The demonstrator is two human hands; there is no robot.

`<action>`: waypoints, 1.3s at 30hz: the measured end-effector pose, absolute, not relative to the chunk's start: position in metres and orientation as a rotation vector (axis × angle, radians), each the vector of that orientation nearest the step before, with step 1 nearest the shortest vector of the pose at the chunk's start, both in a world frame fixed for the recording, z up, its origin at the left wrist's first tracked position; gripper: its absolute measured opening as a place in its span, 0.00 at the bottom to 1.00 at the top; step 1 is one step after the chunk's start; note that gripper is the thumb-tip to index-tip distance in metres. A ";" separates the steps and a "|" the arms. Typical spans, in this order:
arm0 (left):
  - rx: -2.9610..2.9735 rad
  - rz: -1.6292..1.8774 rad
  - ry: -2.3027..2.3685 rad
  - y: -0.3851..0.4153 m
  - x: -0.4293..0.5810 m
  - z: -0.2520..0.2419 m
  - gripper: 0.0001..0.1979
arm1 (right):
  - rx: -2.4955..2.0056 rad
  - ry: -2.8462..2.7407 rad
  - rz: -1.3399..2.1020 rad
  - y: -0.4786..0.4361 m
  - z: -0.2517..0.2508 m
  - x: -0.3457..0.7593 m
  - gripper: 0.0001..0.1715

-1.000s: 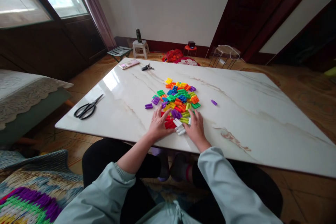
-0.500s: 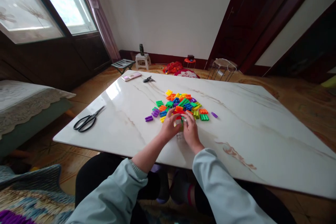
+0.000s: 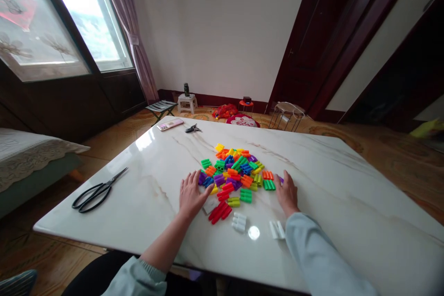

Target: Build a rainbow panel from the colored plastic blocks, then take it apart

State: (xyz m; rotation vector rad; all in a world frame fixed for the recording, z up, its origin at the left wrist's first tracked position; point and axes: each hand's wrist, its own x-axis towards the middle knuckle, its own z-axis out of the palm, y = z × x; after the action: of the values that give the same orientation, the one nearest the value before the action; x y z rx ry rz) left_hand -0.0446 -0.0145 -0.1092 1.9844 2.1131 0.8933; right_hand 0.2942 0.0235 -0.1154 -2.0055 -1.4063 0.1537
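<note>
A heap of small coloured plastic building pieces (image 3: 236, 171) lies in the middle of a white marble table (image 3: 329, 185). My left hand (image 3: 190, 194) lies flat and open at the heap's left edge, fingers touching purple pieces. My right hand (image 3: 287, 190) rests open at the heap's right edge, next to green and orange pieces. Between the hands and nearer to me lie red pieces (image 3: 219, 212) and white pieces (image 3: 239, 222). More white pieces (image 3: 277, 229) sit beside my right sleeve.
Black scissors (image 3: 97, 190) lie at the table's left. A pink phone (image 3: 169, 124) and keys (image 3: 193, 128) sit at the far edge. Stools (image 3: 187, 100), a folding stool and a wire chair (image 3: 286, 114) stand on the floor beyond. A bed (image 3: 31, 157) is left.
My hands were together at the near side of the heap; they have moved apart to its left and right edges. Red and white pieces now lie uncovered in front. The camera tilted up.
</note>
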 end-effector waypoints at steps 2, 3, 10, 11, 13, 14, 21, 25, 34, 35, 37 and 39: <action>2.025 0.854 2.108 -0.014 -0.042 -0.108 0.35 | -1.971 -1.439 0.266 0.034 -0.117 0.275 0.41; 2.042 0.837 2.101 -0.014 -0.041 -0.108 0.35 | -1.930 -1.467 0.308 0.038 -0.118 0.262 0.41; 2.026 0.903 2.038 -0.015 -0.046 -0.105 0.28 | -1.654 -1.733 0.670 0.033 -0.099 0.220 0.41; 2.010 0.941 2.017 -0.015 -0.046 -0.104 0.27 | -1.610 -1.755 0.698 0.024 -0.094 0.226 0.41; 1.961 1.032 1.960 -0.016 -0.048 -0.104 0.26 | -1.595 -1.796 0.641 -0.002 -0.090 0.238 0.40; 1.934 1.079 1.924 -0.018 -0.048 -0.104 0.26 | -1.624 -1.834 0.578 -0.018 -0.091 0.242 0.40; 2.191 0.981 1.737 -0.049 -0.040 -0.099 0.34 | -1.786 -2.005 0.172 -0.094 -0.125 0.202 0.45; 2.343 0.797 1.713 -0.060 -0.035 -0.097 0.38 | -1.760 -1.896 0.190 -0.073 -0.126 0.157 0.44; 2.433 0.823 1.788 -0.056 -0.034 -0.108 0.39 | -1.398 -1.945 0.169 -0.039 -0.107 0.162 0.27; 2.433 0.828 1.792 -0.056 -0.034 -0.108 0.39 | -1.388 -1.908 0.112 -0.026 -0.103 0.173 0.26; 2.431 0.826 1.796 -0.056 -0.033 -0.109 0.40 | -1.431 -1.740 0.029 0.012 -0.097 0.199 0.25; 2.431 0.819 1.792 -0.057 -0.033 -0.108 0.40 | -1.552 -1.604 0.037 0.058 -0.094 0.224 0.30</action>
State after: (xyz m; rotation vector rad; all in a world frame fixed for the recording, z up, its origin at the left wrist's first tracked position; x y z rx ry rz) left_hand -0.0329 -0.0565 -0.1085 2.4313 1.7917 0.8187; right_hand 0.2237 0.0582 -0.0941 -1.5524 -1.6045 0.0372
